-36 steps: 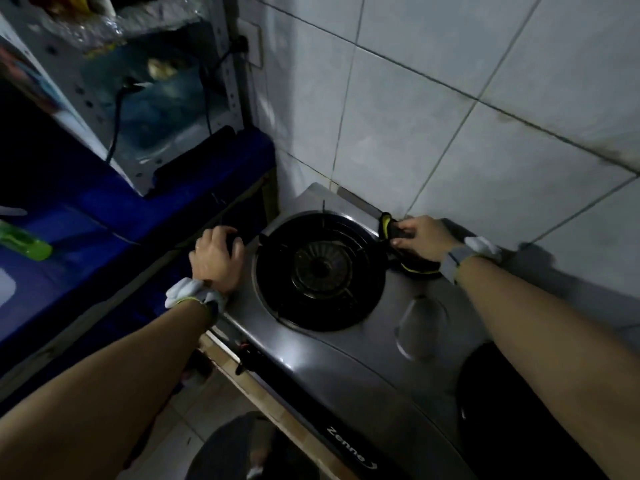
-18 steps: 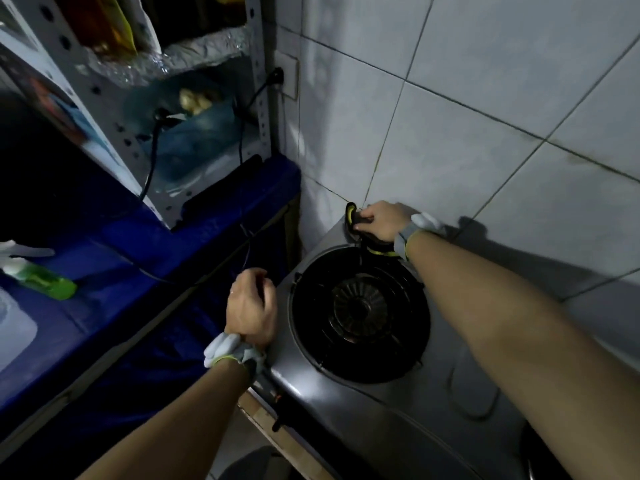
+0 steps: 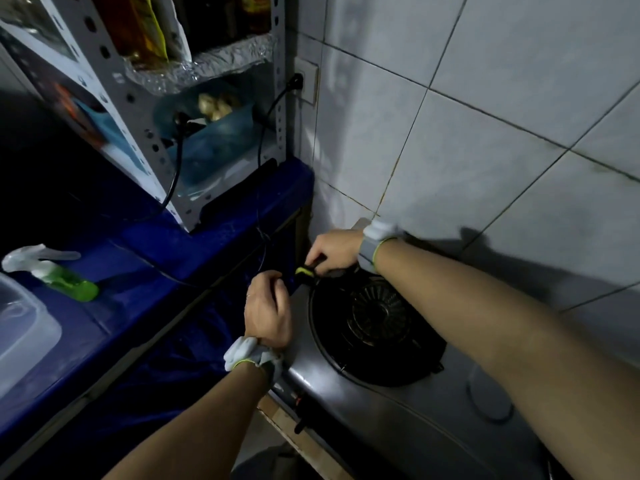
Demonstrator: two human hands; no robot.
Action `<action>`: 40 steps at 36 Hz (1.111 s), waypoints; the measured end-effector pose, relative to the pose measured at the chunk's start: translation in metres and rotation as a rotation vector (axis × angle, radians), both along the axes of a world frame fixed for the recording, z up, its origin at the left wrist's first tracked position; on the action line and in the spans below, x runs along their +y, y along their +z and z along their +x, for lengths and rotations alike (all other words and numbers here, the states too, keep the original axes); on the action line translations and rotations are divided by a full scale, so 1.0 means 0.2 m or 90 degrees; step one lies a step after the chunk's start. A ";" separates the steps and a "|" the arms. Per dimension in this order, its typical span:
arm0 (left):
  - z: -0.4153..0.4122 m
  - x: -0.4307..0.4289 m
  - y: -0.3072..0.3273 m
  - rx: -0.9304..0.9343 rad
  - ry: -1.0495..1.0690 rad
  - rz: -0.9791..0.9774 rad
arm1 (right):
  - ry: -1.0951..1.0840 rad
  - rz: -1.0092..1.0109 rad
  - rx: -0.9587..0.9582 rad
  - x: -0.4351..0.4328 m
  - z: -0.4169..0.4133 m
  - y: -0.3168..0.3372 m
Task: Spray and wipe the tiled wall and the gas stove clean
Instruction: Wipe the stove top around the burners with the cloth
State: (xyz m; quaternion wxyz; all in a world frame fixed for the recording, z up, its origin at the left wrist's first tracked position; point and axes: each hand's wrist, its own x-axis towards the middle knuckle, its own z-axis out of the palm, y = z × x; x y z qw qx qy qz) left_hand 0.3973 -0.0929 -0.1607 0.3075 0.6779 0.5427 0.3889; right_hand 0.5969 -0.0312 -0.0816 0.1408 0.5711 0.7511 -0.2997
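A steel gas stove [image 3: 381,410] with a black burner [image 3: 374,323] stands against the pale tiled wall [image 3: 485,116]. My right hand [image 3: 334,249] pinches a dark cloth with a yellow-green edge [image 3: 304,271] at the stove's far left corner. My left hand [image 3: 266,311] rests at the stove's left edge with curled fingers; what it holds, if anything, is hidden. A green spray bottle with a white trigger [image 3: 52,271] lies on the blue counter [image 3: 145,271] to the left.
A grey metal shelf rack [image 3: 145,116] with jars, foil and a blue bag stands on the counter. Black cords run to a wall socket [image 3: 306,79]. A clear plastic container [image 3: 20,327] sits at the far left. A wooden ledge [image 3: 301,441] lies under the stove's front.
My right hand has slid the cloth along the stove's back edge from behind the burner to the far left corner. My left hand has stayed on the stove's left edge. The view swung left.
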 end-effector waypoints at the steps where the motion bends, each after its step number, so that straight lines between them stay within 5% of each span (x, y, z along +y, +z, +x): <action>1: 0.00 0.01 0.01 -0.018 0.003 -0.004 | -0.008 -0.003 0.012 -0.01 -0.03 0.00; 6: -0.01 0.14 0.05 -0.048 -0.001 -0.051 | -0.154 0.107 0.099 -0.08 -0.02 -0.05; 9: 0.05 0.28 0.11 0.025 -0.161 -0.037 | -0.224 0.214 0.086 -0.13 0.00 -0.07; 13: 0.23 0.38 0.17 0.182 -0.387 -0.225 | -0.294 0.259 0.158 -0.20 0.04 -0.11; 25: 0.23 0.39 0.08 0.088 -0.355 -0.341 | -0.485 0.449 0.196 -0.51 0.05 -0.10; 40: -0.29 0.10 0.09 0.278 -0.383 -0.256 | -0.518 0.435 0.244 -0.65 -0.11 -0.08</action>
